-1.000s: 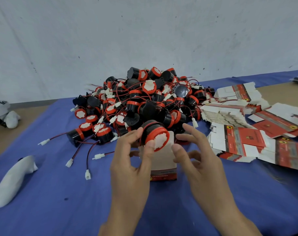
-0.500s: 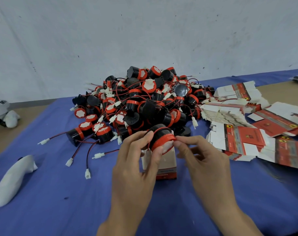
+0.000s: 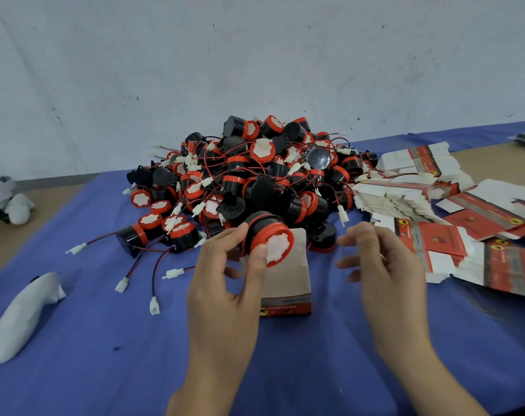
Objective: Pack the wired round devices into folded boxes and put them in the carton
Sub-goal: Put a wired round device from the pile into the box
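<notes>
L hand grips black round plastic device w/ red rim & white face, thumb on face, over open top of upright white-and-red cardboard box. R hand at 3 o'clock, apart, fingers loosely curled, holding nothing. Pile of same wired devices at 12. Flat red-and-white box blanks at 2. White moulded object at 8 on blue-clothed table.

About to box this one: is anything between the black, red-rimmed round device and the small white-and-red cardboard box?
Nothing visible. The left hand holds the black, red-rimmed round device right at the top of the upright white-and-red cardboard box, flap raised behind. The opening itself is hidden.
</notes>
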Motion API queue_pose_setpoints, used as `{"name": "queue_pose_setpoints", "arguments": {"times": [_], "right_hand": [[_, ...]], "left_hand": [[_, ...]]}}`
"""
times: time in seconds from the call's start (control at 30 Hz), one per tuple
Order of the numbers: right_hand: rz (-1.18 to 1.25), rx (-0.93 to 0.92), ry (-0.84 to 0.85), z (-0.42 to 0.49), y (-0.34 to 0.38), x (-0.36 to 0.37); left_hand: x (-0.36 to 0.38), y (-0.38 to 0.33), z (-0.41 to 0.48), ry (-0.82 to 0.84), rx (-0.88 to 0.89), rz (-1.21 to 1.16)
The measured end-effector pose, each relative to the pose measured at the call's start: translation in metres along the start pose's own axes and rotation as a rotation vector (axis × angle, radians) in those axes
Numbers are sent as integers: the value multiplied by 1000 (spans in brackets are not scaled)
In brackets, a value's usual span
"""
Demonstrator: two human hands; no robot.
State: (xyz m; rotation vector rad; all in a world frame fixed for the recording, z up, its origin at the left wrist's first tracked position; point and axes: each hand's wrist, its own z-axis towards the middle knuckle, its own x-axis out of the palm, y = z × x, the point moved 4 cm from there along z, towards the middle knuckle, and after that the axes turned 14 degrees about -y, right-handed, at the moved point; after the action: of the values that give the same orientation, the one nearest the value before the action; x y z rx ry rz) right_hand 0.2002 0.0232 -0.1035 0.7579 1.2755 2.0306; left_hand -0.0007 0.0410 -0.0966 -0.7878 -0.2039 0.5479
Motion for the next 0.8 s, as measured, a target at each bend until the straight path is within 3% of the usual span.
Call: {"name": "queue_pose_setpoints", "arguments": {"times": [0.1, 0.2, 0.3, 0.4, 0.53, 0.8], "right_hand": [[-99, 141, 57, 9, -15, -1], [-182, 233, 329, 9, -27, 8], [-259, 174, 630, -1, -35, 18], [-395, 80, 817, -12, -42, 28], [-594, -115, 791, -14, -51, 32], [-601, -398, 662, -16, -40, 34]], "left_hand": [[-1, 3, 2, -33, -58, -15], [-1, 7, 3, -51, -110, -27], [0, 10, 2, -30, -140, -28], [1, 9, 2, 7, -131, 14], [0, 5, 1, 64, -72, 91], [-2, 10, -3, 152, -108, 164]]}}
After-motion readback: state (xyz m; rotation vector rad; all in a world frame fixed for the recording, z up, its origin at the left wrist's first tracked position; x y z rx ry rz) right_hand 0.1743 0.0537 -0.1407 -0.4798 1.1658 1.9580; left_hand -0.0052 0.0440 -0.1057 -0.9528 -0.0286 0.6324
